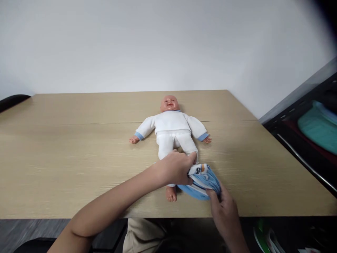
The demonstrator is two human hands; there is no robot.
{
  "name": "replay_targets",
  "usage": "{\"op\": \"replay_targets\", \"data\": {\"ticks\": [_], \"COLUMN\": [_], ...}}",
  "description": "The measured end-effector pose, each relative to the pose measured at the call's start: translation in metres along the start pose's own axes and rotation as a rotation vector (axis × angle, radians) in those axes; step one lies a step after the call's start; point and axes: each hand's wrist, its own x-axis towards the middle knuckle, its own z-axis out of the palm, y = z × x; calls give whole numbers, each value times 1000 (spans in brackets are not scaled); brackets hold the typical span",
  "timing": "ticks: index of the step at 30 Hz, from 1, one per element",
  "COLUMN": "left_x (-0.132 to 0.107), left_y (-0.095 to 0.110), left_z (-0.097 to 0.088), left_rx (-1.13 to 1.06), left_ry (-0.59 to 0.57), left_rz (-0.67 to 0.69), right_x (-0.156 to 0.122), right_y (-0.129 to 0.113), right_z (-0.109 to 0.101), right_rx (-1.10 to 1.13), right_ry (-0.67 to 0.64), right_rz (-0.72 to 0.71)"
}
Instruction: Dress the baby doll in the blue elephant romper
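A baby doll (172,121) lies on its back on the table, head toward the wall. It wears a white top with blue cuffs and white trousers (165,144). One bare foot (171,194) points toward me; the other is hidden behind my left hand and the cloth. A bunched blue-and-white garment (207,179) with an eye print lies over the end of that leg. My left hand (178,168) reaches across the doll's legs, fingers closed on the garment's white edge. The gathered blue part is pinched in my right hand (225,207), thumb on top.
The wooden table (79,158) reaches back to a white wall (131,45). On the right stands a dark rack (297,147) with a teal cloth item (319,126). Below the near edge, my beige-clad leg (143,235) shows. A black chair edge (14,101) is at far left.
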Motion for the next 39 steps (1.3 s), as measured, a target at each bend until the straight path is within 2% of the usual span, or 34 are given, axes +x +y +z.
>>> {"op": "replay_targets", "data": {"ticks": [3,7,11,15,19,22,25,30,35,39], "left_x": [-3,-2,5,7,5,3,-1,-9,-16,-34], "left_y": [3,-1,-16,-30,-34,-36,-38,-49,-59,-64], "left_z": [-2,0,4,-4,-9,-4,4,10,10,19], "left_rx": [6,-17,-116,-294,-475,-603,-682,-770,-604,-431], "left_ry": [-17,-11,15,-22,-25,22,78,134,200,379], "left_rz": [-37,-57,36,91,126,135,134,242,330,310], "right_x": [2,8,14,16,15,17,25,58,98,114], "right_y": [-8,-5,5,9,14,16,13,3,-17,-37], "right_z": [-2,-3,-2,1,11,17,16,-2,-28,-45], "right_rx": [95,136,183,393,559,664,704,574,253,62], "right_ry": [-78,-141,-178,-279,-227,-142,-162,-385,-659,-721], "right_rz": [55,71,75,88,101,63,23,-100,-318,-470]}}
